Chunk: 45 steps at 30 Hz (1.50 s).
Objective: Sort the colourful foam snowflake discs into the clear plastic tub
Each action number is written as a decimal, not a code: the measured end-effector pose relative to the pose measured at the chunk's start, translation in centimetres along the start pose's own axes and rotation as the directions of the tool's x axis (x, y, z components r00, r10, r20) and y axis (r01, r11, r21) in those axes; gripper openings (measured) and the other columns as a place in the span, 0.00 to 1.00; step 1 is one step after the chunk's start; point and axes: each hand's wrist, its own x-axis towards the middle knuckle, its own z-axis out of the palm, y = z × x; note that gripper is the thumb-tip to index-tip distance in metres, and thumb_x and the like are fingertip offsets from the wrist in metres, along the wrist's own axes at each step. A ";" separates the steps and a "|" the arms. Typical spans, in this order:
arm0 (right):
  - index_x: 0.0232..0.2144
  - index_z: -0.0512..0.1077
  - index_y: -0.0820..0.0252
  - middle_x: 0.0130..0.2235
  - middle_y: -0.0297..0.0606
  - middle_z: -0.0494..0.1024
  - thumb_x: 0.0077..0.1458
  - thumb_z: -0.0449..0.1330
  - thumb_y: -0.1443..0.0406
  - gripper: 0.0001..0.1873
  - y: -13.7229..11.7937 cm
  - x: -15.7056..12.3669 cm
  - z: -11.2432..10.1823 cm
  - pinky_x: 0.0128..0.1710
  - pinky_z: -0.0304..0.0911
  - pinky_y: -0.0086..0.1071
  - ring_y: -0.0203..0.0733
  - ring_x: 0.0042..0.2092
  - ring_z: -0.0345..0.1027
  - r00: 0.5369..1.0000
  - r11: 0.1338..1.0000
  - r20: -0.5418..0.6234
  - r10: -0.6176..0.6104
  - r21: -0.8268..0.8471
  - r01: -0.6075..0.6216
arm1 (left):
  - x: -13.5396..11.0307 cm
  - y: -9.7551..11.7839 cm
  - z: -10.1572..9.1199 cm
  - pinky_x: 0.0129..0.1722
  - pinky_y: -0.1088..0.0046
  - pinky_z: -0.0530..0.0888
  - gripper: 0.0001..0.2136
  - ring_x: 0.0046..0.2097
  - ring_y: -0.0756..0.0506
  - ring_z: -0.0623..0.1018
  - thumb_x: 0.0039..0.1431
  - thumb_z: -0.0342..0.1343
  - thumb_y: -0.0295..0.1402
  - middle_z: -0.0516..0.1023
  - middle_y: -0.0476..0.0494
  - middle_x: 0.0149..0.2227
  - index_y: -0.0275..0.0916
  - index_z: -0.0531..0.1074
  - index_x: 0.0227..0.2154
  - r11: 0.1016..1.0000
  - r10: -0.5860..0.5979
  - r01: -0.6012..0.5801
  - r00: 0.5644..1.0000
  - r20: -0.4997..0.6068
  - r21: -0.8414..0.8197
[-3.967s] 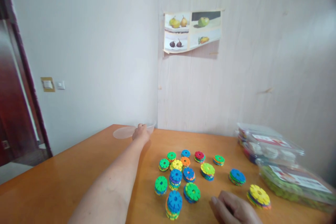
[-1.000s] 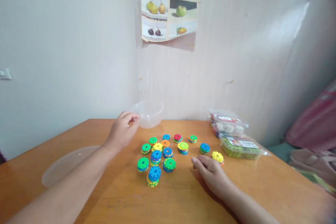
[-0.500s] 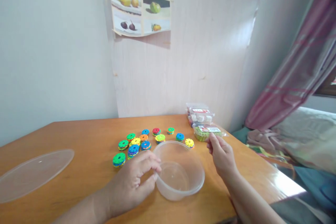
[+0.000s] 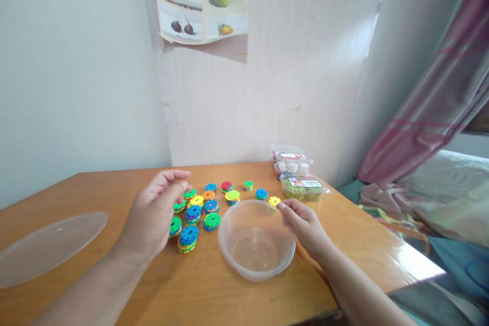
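A round, clear plastic tub (image 4: 254, 265) stands upright on the table. My right hand (image 4: 305, 226) is at its right rim, thumb and fingers closed on the edge. My left hand (image 4: 153, 214) hovers over the left side of the toy discs, fingers half curled and a little apart, nothing visible in them. It partly covers the leftmost stacks. Behind and left of the tub sit several small stacks of notched plastic discs, among them a blue-topped stack (image 4: 188, 237), a green-topped stack (image 4: 211, 221) and a red-topped stack (image 4: 226, 186). A yellow-topped stack (image 4: 274, 201) lies right behind my right fingertips.
A clear round lid (image 4: 57, 244) lies at the table's left. Clear food boxes (image 4: 292, 162) and a box of green fruit (image 4: 303, 188) stand at the back right. The wooden table (image 4: 237, 305) ends at the right, beside cloth and bedding (image 4: 446, 193). Fruit pictures (image 4: 202, 7) hang on the wall.
My left hand has left the tub's rim and moved left and up over the stacks. My right hand has come left to the rim. Two stacks beside the tub are now uncovered.
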 end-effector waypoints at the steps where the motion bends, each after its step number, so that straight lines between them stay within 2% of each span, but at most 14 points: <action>1: 0.31 0.70 0.60 0.22 0.29 0.65 0.57 0.59 0.49 0.20 -0.2 -0.1 0.3 0.25 0.52 0.29 0.34 0.25 0.56 1.000 1.000 0.019 0.007 0.003 -0.007 | 0.8 0.5 0.2 0.29 0.78 0.69 0.10 0.36 0.49 0.75 0.49 0.61 0.34 0.76 0.47 0.35 0.40 0.75 0.36 0.995 -0.024 0.017 0.997 -0.077 -0.096; 3: 0.31 0.70 0.60 0.23 0.30 0.67 0.57 0.59 0.49 0.19 -0.5 -0.1 0.7 0.26 0.53 0.29 0.35 0.25 0.57 0.999 1.000 0.040 0.007 -0.014 -0.006 | 2.4 0.8 0.7 0.28 0.80 0.67 0.09 0.36 0.51 0.75 0.45 0.61 0.33 0.76 0.47 0.39 0.39 0.73 0.32 0.968 -0.051 0.006 0.983 -0.174 -0.250; 5: 0.31 0.70 0.60 0.24 0.31 0.67 0.58 0.58 0.50 0.19 -0.6 0.2 0.7 0.26 0.54 0.30 0.35 0.26 0.58 1.000 0.998 0.026 -0.008 -0.058 0.009 | 3.5 0.3 1.0 0.27 0.79 0.66 0.09 0.34 0.51 0.75 0.44 0.61 0.33 0.76 0.48 0.39 0.39 0.71 0.30 0.951 -0.066 -0.015 0.966 -0.249 -0.308; 7: 0.31 0.71 0.60 0.24 0.31 0.68 0.58 0.57 0.51 0.18 -0.5 1.0 0.0 0.27 0.55 0.30 0.36 0.26 0.58 0.999 0.992 -0.032 -0.025 -0.123 0.021 | 4.1 -0.9 1.1 0.27 0.79 0.66 0.09 0.34 0.51 0.75 0.45 0.61 0.34 0.77 0.47 0.37 0.39 0.71 0.31 0.961 -0.042 -0.057 0.937 -0.347 -0.269; 9: 0.31 0.72 0.60 0.24 0.31 0.68 0.57 0.57 0.52 0.16 -0.2 2.3 -1.2 0.27 0.55 0.31 0.36 0.26 0.59 0.995 0.974 -0.088 -0.053 -0.226 0.031 | 4.2 -2.2 1.0 0.29 0.78 0.67 0.09 0.35 0.50 0.76 0.46 0.61 0.35 0.78 0.47 0.36 0.39 0.73 0.32 0.983 0.017 -0.092 0.908 -0.418 -0.159; 11: 0.31 0.73 0.59 0.25 0.31 0.69 0.55 0.57 0.55 0.14 0.1 3.8 -2.5 0.27 0.55 0.31 0.37 0.27 0.60 0.991 0.923 -0.087 -0.104 -0.380 0.064 | 4.0 -3.1 0.7 0.35 0.75 0.70 0.09 0.38 0.48 0.77 0.49 0.60 0.35 0.79 0.47 0.36 0.39 0.74 0.33 0.992 0.097 -0.121 0.901 -0.424 -0.030; 14: 0.36 0.75 0.59 0.30 0.35 0.73 0.53 0.59 0.56 0.13 -0.3 5.9 -3.9 0.31 0.57 0.32 0.40 0.32 0.64 0.987 0.769 0.044 -0.154 -0.622 0.148 | 3.5 -3.5 0.0 0.42 0.71 0.71 0.08 0.41 0.47 0.76 0.53 0.60 0.36 0.79 0.50 0.37 0.41 0.75 0.34 0.981 0.177 -0.130 0.907 -0.382 0.146; 16: 0.41 0.76 0.60 0.35 0.38 0.75 0.52 0.61 0.56 0.18 -0.9 6.8 -4.1 0.34 0.58 0.34 0.42 0.36 0.67 0.978 0.647 0.167 -0.129 -0.733 0.210 | 3.3 -3.6 -0.5 0.43 0.69 0.71 0.08 0.40 0.46 0.76 0.55 0.59 0.38 0.79 0.50 0.37 0.42 0.75 0.36 0.957 0.218 -0.131 0.913 -0.346 0.257; 19: 0.48 0.75 0.59 0.43 0.43 0.75 0.49 0.64 0.55 0.25 -2.1 7.5 -3.7 0.39 0.59 0.35 0.46 0.42 0.68 0.947 0.502 0.317 -0.046 -0.813 0.296 | 3.2 -4.0 -0.8 0.42 0.67 0.71 0.10 0.36 0.46 0.76 0.57 0.57 0.40 0.79 0.49 0.36 0.42 0.75 0.38 0.878 0.330 -0.186 0.902 -0.278 0.440; 22: 0.51 0.73 0.57 0.47 0.45 0.75 0.48 0.65 0.54 0.28 -2.8 8.0 -3.1 0.42 0.60 0.35 0.49 0.45 0.69 0.916 0.433 0.399 0.035 -0.832 0.346 | 2.8 -4.5 -0.5 0.43 0.66 0.71 0.10 0.35 0.45 0.75 0.58 0.56 0.41 0.78 0.49 0.35 0.43 0.76 0.38 0.789 0.435 -0.286 0.885 -0.166 0.544; 28: 0.49 0.75 0.57 0.46 0.44 0.77 0.47 0.65 0.55 0.27 -2.9 8.3 -2.7 0.41 0.60 0.36 0.50 0.45 0.70 0.899 0.368 0.427 0.095 -0.854 0.367 | 2.3 -4.7 0.0 0.43 0.69 0.72 0.08 0.35 0.45 0.77 0.57 0.55 0.40 0.79 0.50 0.34 0.45 0.75 0.35 0.731 0.482 -0.407 0.876 0.008 0.547; 32: 0.50 0.74 0.56 0.46 0.43 0.77 0.47 0.65 0.55 0.27 -2.6 8.5 -2.7 0.40 0.60 0.35 0.49 0.45 0.71 0.895 0.348 0.428 0.126 -0.864 0.364 | 2.4 -4.5 -0.1 0.44 0.68 0.73 0.09 0.36 0.45 0.77 0.57 0.55 0.40 0.79 0.50 0.34 0.44 0.75 0.35 0.733 0.478 -0.395 0.878 -0.006 0.554; 38: 0.48 0.74 0.56 0.45 0.42 0.77 0.49 0.63 0.53 0.25 -2.5 8.9 -2.7 0.40 0.59 0.34 0.47 0.44 0.70 0.878 0.341 0.447 0.171 -0.863 0.373 | 2.5 -4.5 -0.6 0.44 0.65 0.74 0.10 0.37 0.44 0.78 0.59 0.54 0.41 0.81 0.48 0.37 0.45 0.75 0.38 0.742 0.377 -0.308 0.926 0.009 0.595; 45: 0.44 0.75 0.59 0.41 0.39 0.77 0.47 0.64 0.54 0.23 -2.5 9.0 -2.7 0.35 0.57 0.31 0.43 0.39 0.69 0.892 0.414 0.432 0.131 -0.842 0.347 | 2.6 -4.7 -0.6 0.44 0.64 0.74 0.09 0.37 0.44 0.78 0.59 0.56 0.39 0.81 0.48 0.36 0.43 0.76 0.39 0.722 0.414 -0.338 0.910 0.015 0.604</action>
